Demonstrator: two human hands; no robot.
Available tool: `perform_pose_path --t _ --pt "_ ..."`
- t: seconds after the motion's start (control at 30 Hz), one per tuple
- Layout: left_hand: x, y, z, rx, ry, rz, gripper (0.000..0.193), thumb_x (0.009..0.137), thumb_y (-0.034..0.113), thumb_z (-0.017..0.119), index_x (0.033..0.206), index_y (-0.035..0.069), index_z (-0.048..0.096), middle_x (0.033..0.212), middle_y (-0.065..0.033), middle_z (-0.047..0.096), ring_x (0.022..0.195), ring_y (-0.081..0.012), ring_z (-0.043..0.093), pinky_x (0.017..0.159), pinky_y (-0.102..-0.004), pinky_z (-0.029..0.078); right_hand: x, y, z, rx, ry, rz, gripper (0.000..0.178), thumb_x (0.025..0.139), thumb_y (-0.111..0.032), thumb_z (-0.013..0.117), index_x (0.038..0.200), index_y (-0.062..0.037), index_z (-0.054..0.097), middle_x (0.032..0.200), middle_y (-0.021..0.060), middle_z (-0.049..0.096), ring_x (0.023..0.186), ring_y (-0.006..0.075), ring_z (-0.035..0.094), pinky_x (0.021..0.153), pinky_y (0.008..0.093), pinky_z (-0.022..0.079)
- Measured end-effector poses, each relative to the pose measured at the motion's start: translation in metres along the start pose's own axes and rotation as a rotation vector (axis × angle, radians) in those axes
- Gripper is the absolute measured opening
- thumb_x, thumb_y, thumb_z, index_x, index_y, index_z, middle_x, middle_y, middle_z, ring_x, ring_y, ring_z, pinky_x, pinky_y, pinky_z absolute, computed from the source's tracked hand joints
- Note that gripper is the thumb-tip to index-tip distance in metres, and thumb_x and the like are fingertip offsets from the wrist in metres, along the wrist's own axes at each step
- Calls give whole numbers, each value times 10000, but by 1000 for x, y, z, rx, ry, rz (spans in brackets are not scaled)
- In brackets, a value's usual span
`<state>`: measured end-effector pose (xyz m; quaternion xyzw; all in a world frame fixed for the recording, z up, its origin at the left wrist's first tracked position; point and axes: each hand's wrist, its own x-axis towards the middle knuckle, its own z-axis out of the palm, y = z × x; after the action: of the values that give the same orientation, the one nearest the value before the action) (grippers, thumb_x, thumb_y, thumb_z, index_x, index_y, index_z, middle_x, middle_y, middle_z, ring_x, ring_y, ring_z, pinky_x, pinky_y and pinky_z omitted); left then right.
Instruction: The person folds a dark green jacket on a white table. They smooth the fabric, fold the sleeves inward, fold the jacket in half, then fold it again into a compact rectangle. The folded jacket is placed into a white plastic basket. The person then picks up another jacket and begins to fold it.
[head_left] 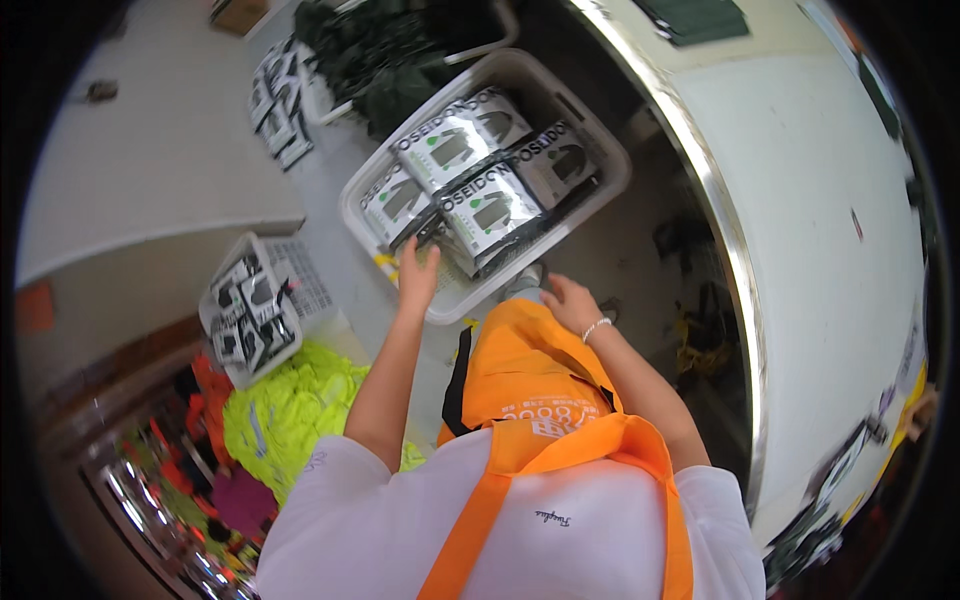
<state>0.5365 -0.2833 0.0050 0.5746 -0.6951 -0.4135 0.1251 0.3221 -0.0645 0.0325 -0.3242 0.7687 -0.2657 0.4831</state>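
A white plastic basket (600, 135) stands on the floor in front of me, holding several flat grey-and-white packets (487, 205). My left hand (416, 272) reaches down to the basket's near rim, its fingers on the edge of the nearest packet; whether it grips is unclear. My right hand (575, 302), with a pale bracelet at the wrist, rests open over the orange apron (530, 375) I wear, just short of the basket.
A smaller white basket (222, 292) of packets sits at the left. A neon-yellow pile of garments (290, 410) lies below it. A white table with a metal edge (730, 250) curves along the right. Dark green garments (385, 55) and loose packets (278, 100) lie farther ahead.
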Motion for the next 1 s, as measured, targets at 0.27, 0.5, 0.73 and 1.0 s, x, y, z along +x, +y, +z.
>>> perform_pose_path --t 0.27,0.5,0.73,1.0 --pt "-81 45 110 239 -718 435 492 861 241 606 1265 -13 485 1258 -209 515 1187 -338 473 1012 -378 351 -136 142 73 179 311 378 399 853 -291 573 1150 -25 580 1050 200 639 993 352 599 877 401 468" --pt "-231 111 283 434 -1054 1227 495 834 168 631 1265 -17 472 1276 -209 495 1202 -345 445 1028 -396 327 -264 339 243 1246 1207 841 219 846 -240 574 925 -61 671 924 144 676 874 288 638 780 350 492" --pt "-524 170 465 374 -744 2095 665 798 182 666 1371 32 364 1404 -265 320 1286 -429 314 1063 -479 258 -373 534 505 1565 1424 1053 167 859 -102 538 960 0 623 777 84 648 668 185 619 582 302 514" --pt "-706 179 635 358 -445 2372 704 809 364 695 1372 62 400 1204 -203 545 1087 -309 547 919 -391 432 -545 731 597 1249 1467 1587 226 824 -233 546 821 -59 691 857 170 671 845 350 638 771 418 504"
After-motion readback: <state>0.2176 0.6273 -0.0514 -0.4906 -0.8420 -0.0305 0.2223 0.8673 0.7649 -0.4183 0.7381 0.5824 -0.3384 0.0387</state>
